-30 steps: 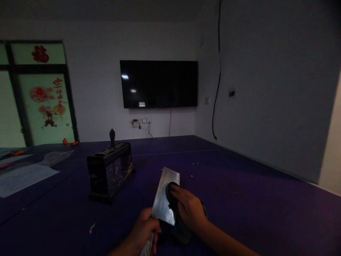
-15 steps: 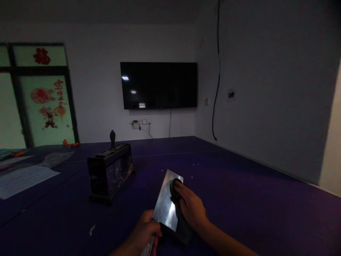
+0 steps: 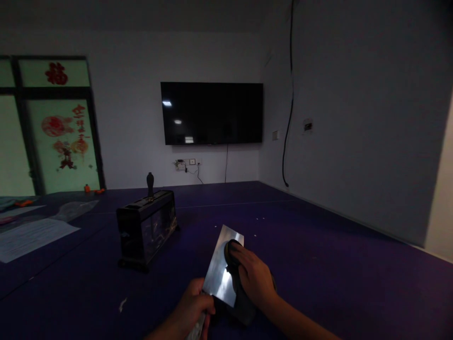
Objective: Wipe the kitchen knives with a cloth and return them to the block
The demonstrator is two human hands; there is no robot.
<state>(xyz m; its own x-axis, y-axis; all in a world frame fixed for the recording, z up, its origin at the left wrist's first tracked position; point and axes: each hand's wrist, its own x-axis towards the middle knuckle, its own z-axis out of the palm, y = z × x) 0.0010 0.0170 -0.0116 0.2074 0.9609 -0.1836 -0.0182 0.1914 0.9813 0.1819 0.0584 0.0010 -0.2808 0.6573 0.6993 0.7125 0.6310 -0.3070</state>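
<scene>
A cleaver with a broad shiny blade [image 3: 221,269] tilts up in front of me, low in the head view. My left hand [image 3: 196,307] is closed around its pale handle, close to the blade's lower end. Against the upper right of the blade, my right hand [image 3: 256,274] presses a dark cloth [image 3: 242,300] with a thin yellowish edge; the fingers are bent over it. The cloth's lower part hangs beneath the blade and is hard to make out in the dim light.
A black knife-block-like box [image 3: 146,231] with a dark handle [image 3: 150,184] upright on top stands left on the purple surface [image 3: 336,264]. Papers [image 3: 35,238] and clear plastic [image 3: 76,210] lie farther left. White scraps [image 3: 122,304] are scattered about. A television [image 3: 212,113] hangs behind.
My right hand and the cloth have shifted very slightly to the left on the blade. The left hand keeps its hold on the cleaver's handle.
</scene>
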